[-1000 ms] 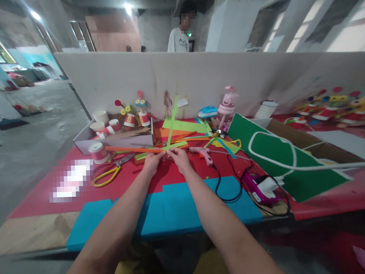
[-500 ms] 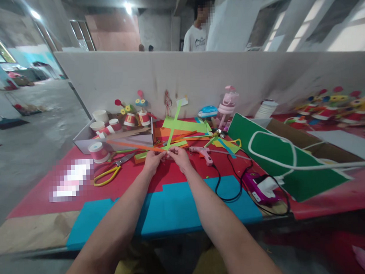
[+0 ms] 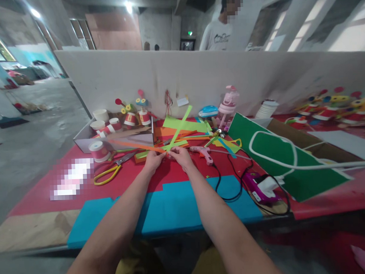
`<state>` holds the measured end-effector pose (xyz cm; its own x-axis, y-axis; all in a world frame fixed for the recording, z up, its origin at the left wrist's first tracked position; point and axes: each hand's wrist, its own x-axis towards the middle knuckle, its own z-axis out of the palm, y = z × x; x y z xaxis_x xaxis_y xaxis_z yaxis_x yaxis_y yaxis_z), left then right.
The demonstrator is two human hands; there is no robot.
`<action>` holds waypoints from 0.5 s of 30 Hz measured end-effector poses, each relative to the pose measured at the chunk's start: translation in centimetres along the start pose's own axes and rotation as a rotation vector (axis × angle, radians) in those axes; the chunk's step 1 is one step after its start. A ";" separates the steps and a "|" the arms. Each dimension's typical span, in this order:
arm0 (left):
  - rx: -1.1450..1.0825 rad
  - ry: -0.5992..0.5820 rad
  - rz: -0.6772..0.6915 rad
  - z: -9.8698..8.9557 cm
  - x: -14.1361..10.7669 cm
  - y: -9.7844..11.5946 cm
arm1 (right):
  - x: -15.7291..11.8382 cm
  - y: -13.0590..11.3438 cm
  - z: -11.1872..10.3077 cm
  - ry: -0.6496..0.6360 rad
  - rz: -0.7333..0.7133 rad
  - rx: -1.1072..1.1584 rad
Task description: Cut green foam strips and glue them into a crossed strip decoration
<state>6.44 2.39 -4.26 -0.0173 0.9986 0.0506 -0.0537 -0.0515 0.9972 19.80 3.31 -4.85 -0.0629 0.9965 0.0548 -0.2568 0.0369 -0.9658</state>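
Note:
Both my hands meet over the red table top, fingertips pinched close together. My left hand [image 3: 154, 160] is closed on the near end of an orange paper strip [image 3: 131, 144], which stretches off to the left. Between the fingers of my right hand [image 3: 179, 157] is the lower end of a light green paper strip [image 3: 182, 125], slanting up and to the right. The two strips come together at my fingertips; whether they are joined there is hidden. Just right of my right hand lies a pink glue gun [image 3: 203, 153]. Yellow-handled scissors [image 3: 108, 174] lie left of my left hand.
Blue sheets [image 3: 179, 209] cover the table's front edge. A box [image 3: 117, 142] with paper cups stands at the left, near finished cup figures [image 3: 143, 114]. At the right are a purple power strip [image 3: 259, 190], black cords and a green board [image 3: 269, 154]. Behind the partition [image 3: 204, 72] stands a person.
The light green strip has tilted over to the right at its upper end. My hands have stayed nearly in place. Behind the partition, the person has moved to the right.

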 end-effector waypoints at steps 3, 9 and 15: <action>-0.046 0.012 -0.003 0.1 -0.1 0.2 | 0.0 0.0 0.0 0.033 0.025 0.037; -0.158 -0.062 0.052 0.2 -0.2 0.5 | -0.4 -0.3 0.5 0.116 0.029 0.137; -0.106 -0.065 0.056 0.0 -0.2 0.3 | -0.6 -0.3 0.4 0.021 0.074 0.116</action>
<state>6.46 2.19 -3.94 0.0417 0.9928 0.1127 -0.1599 -0.1047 0.9816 19.52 2.63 -4.54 -0.0656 0.9976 -0.0224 -0.3617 -0.0447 -0.9312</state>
